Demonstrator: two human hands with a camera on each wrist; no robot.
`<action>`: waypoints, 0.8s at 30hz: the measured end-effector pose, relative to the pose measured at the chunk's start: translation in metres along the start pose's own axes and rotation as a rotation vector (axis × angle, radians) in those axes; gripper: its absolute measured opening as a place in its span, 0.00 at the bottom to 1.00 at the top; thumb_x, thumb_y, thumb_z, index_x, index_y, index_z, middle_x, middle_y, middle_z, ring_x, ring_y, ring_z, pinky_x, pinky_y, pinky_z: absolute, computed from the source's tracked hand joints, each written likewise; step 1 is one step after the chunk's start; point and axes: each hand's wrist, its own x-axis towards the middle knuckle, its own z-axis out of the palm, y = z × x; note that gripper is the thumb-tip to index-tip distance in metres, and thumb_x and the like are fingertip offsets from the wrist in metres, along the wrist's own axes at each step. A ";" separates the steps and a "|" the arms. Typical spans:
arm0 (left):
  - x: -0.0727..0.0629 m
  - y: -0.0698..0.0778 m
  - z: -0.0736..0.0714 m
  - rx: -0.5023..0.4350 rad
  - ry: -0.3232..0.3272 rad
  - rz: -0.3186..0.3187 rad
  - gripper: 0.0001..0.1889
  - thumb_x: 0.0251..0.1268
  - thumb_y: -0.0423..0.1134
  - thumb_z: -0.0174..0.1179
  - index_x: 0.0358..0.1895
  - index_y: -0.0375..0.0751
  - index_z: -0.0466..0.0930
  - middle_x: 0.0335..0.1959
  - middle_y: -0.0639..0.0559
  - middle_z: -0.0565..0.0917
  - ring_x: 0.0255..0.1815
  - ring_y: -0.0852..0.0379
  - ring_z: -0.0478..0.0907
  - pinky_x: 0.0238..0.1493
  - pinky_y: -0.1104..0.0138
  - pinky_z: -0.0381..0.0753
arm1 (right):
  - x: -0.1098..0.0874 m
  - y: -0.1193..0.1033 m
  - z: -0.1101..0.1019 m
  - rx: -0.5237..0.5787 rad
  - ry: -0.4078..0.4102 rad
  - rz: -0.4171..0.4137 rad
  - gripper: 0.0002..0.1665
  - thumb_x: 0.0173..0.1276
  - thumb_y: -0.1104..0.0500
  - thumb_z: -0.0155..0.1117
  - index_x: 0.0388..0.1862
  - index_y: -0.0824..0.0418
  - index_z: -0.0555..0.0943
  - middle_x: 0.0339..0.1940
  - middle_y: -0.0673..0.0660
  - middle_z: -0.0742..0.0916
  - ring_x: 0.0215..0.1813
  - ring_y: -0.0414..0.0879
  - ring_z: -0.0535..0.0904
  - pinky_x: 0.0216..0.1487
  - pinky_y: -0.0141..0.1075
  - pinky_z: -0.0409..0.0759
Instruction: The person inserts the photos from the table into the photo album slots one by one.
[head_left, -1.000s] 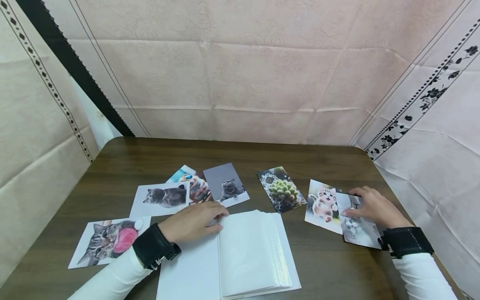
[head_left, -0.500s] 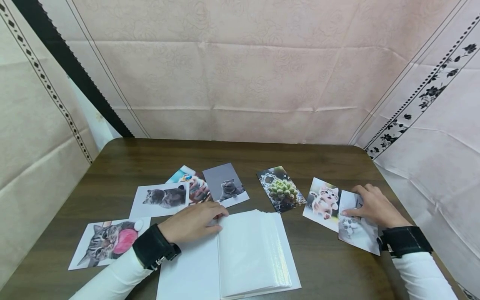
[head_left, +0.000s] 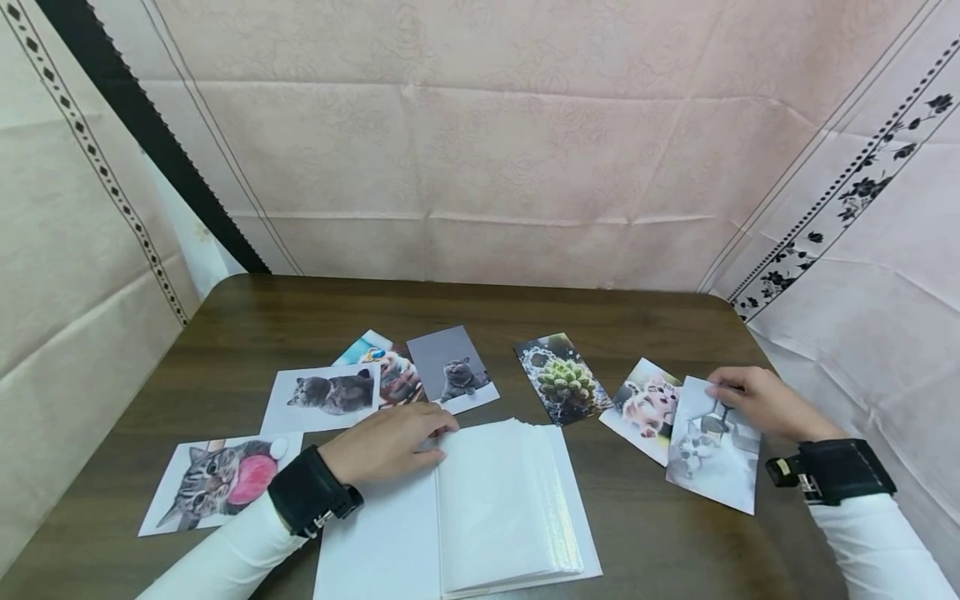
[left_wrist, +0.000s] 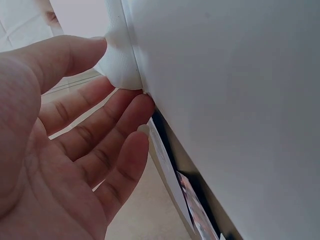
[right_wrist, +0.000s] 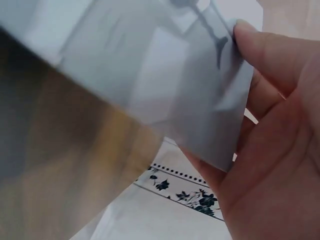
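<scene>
An open white photo album (head_left: 502,508) lies at the front of the table. My left hand (head_left: 393,442) holds its top edge at the binding; in the left wrist view, the thumb lies by the white spine (left_wrist: 122,60) and the fingertips meet the edge. My right hand (head_left: 776,404) pinches the upper corner of a pale photo (head_left: 708,458) of a white kitten. In the right wrist view, this photo (right_wrist: 145,75) stands tilted off the table, thumb on its front and fingers behind. Partly behind it is a pink-toned kitten photo (head_left: 648,404).
A succulent photo (head_left: 566,379) lies behind the album. To the left are a grey-backed cat photo (head_left: 453,358), a colourful photo (head_left: 397,379) partly covered by a lying-cat photo (head_left: 311,396), and a tabby photo (head_left: 213,483). Curtains surround the brown table (head_left: 495,308).
My right hand has shifted its grip to the pale photo's top corner and raised that photo. The pink-toned kitten photo has slid and turned slightly left. The left hand stays put.
</scene>
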 end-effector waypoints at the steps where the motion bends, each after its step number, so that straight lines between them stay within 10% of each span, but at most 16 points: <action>1: 0.000 0.000 0.000 0.002 0.001 0.000 0.17 0.70 0.46 0.65 0.59 0.52 0.81 0.56 0.58 0.83 0.55 0.62 0.77 0.57 0.60 0.80 | 0.001 -0.002 -0.002 0.023 -0.008 0.000 0.06 0.75 0.64 0.61 0.40 0.61 0.85 0.30 0.50 0.85 0.31 0.31 0.72 0.34 0.30 0.72; 24: -0.001 0.000 -0.002 -0.039 0.000 -0.007 0.17 0.73 0.48 0.62 0.60 0.51 0.81 0.57 0.57 0.82 0.58 0.61 0.77 0.59 0.60 0.80 | 0.045 -0.082 0.026 0.239 -0.012 -0.016 0.13 0.83 0.56 0.49 0.46 0.62 0.80 0.32 0.56 0.80 0.34 0.42 0.76 0.34 0.33 0.71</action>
